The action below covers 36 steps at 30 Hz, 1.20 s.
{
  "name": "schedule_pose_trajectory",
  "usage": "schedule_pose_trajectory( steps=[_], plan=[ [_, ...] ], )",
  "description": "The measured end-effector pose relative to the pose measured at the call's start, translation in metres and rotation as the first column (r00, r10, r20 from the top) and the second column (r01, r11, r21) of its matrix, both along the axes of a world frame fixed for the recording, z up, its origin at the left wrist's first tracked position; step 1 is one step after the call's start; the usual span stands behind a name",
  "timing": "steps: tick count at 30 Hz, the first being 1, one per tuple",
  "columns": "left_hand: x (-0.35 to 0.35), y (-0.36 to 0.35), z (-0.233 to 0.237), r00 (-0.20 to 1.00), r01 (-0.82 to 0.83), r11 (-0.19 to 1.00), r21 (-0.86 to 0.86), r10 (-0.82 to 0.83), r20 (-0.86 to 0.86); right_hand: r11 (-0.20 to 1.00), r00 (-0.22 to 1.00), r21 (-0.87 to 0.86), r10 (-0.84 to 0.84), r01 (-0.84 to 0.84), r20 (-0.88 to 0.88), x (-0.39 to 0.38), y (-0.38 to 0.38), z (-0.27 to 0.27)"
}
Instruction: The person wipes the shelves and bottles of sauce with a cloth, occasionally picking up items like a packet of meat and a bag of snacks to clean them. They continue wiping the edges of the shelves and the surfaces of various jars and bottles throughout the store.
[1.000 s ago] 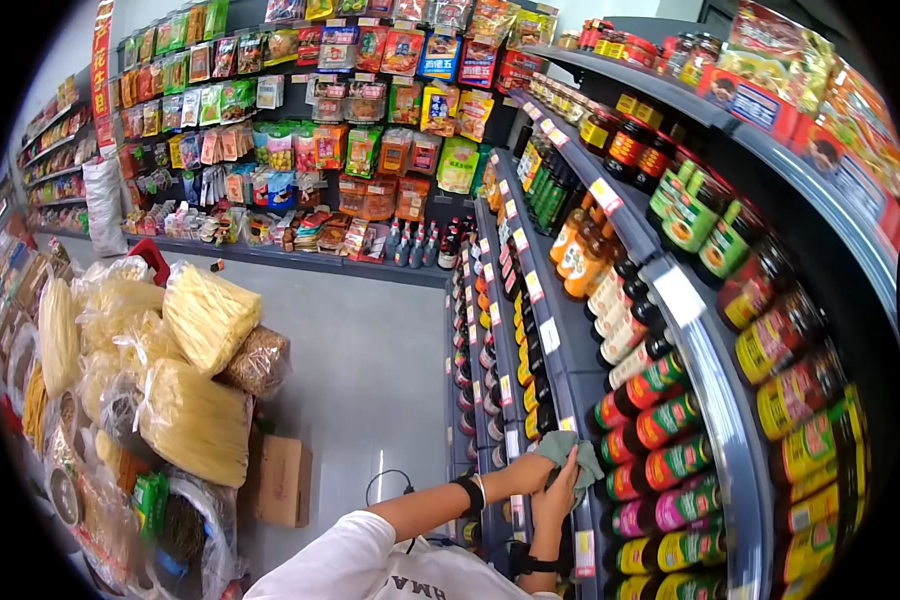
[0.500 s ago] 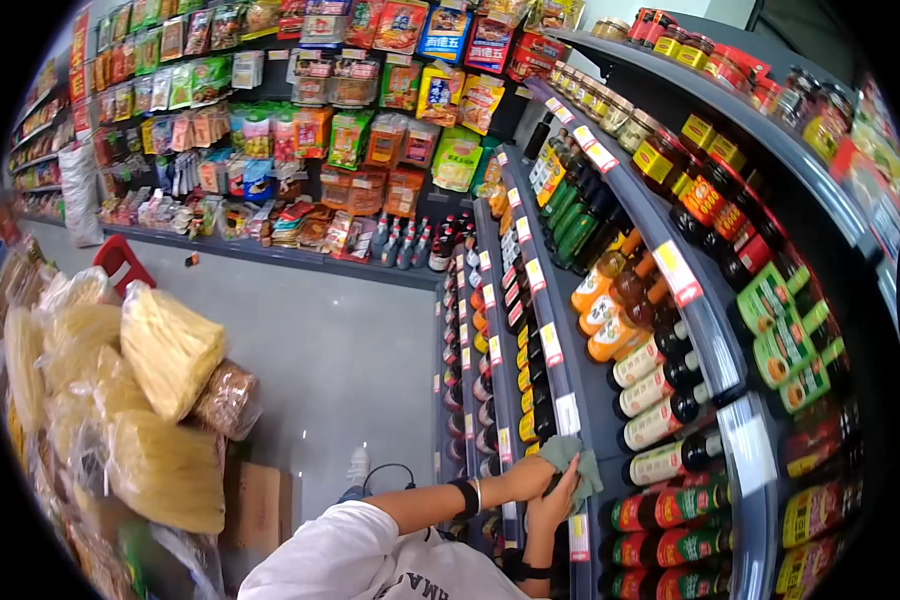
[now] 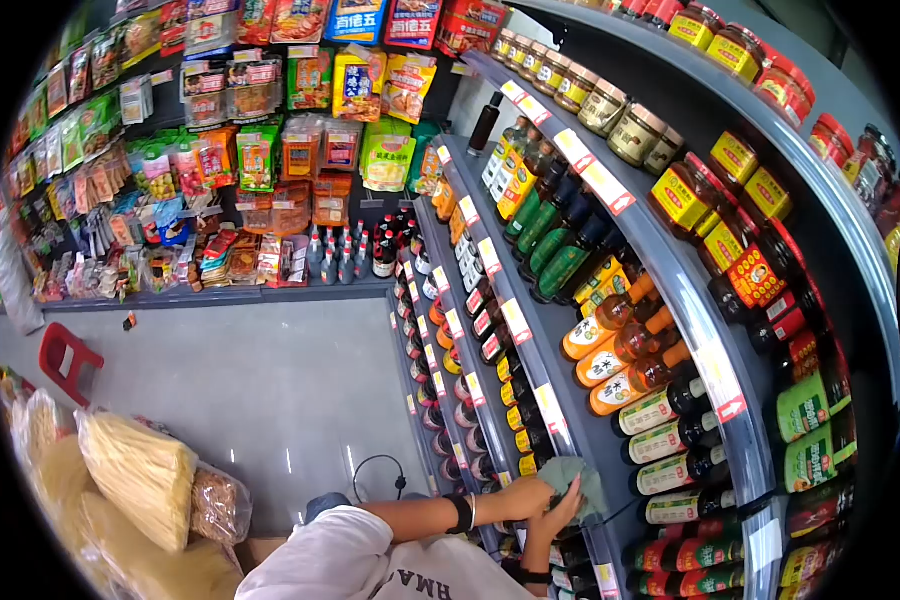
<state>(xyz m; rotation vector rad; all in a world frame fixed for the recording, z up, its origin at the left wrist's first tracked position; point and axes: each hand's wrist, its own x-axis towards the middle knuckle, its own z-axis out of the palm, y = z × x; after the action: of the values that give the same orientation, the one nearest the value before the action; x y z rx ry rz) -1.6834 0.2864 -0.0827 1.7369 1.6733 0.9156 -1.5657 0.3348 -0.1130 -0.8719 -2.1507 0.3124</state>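
A grey-green cloth (image 3: 576, 488) is bunched in both of my hands at the front edge of a shelf (image 3: 560, 415). My left hand (image 3: 527, 499) is closed against the cloth from the left side. Just below it, my right hand (image 3: 562, 510) grips the cloth, with a thumb or finger along its face. The hands are close together and partly overlap. Bottles with pale labels (image 3: 660, 440) lie on the shelf to the right of the cloth. Yellow-labelled bottles (image 3: 523, 415) stand on the shelf below, left of the cloth.
Orange-labelled bottles (image 3: 610, 360) and jars (image 3: 635, 135) fill the shelves on the right. Hanging snack packets (image 3: 360, 85) cover the back wall. A red stool (image 3: 67, 360) and bagged noodles (image 3: 140, 470) are on the left. A black cable (image 3: 375, 460) loops over the floor.
My view has turned, so the shelves and red stool appear shifted and larger. Both hands still hold the cloth at the shelf edge; it looks more spread out now.
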Motion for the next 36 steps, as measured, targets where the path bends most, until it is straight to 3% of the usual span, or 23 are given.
schedule_pose_trajectory(
  steps=[2,5,8,11,18,21,32,36],
  plan=[
    [-0.018,-0.003,-0.002,1.000,0.012,0.999,-0.040,-0.012,0.005,1.000,1.000,-0.014,0.011,-0.011,0.007,-0.023,0.001,0.006],
    [-0.046,0.000,-0.013,0.992,-0.125,0.991,0.041,0.124,0.024,0.998,0.998,-0.008,0.061,-0.061,0.025,-0.059,0.006,0.016],
    [-0.081,-0.005,-0.004,0.975,-0.202,0.978,0.052,0.195,0.104,0.981,0.990,0.143,0.118,-0.129,0.077,-0.095,0.021,0.018],
    [-0.116,-0.011,-0.014,0.965,-0.240,0.971,0.014,0.237,0.111,0.990,0.990,0.052,0.124,-0.128,0.067,-0.138,0.019,0.025],
    [-0.231,-0.001,-0.027,0.942,-0.332,0.937,0.109,0.334,-0.004,0.983,0.981,-0.017,0.183,-0.182,0.059,-0.250,0.049,0.017],
    [-0.292,0.004,-0.029,0.955,-0.294,0.956,0.018,0.294,-0.027,0.981,0.981,-0.063,0.185,-0.181,0.052,-0.306,0.064,0.022],
    [-0.439,0.041,-0.049,0.929,-0.362,0.932,0.013,0.362,-0.074,0.952,0.966,0.198,0.207,-0.235,0.153,-0.472,0.111,0.029],
    [-0.467,0.045,-0.028,0.927,-0.374,0.927,-0.025,0.373,-0.031,0.937,0.960,0.240,0.213,-0.253,0.183,-0.507,0.118,0.030]
  ],
)
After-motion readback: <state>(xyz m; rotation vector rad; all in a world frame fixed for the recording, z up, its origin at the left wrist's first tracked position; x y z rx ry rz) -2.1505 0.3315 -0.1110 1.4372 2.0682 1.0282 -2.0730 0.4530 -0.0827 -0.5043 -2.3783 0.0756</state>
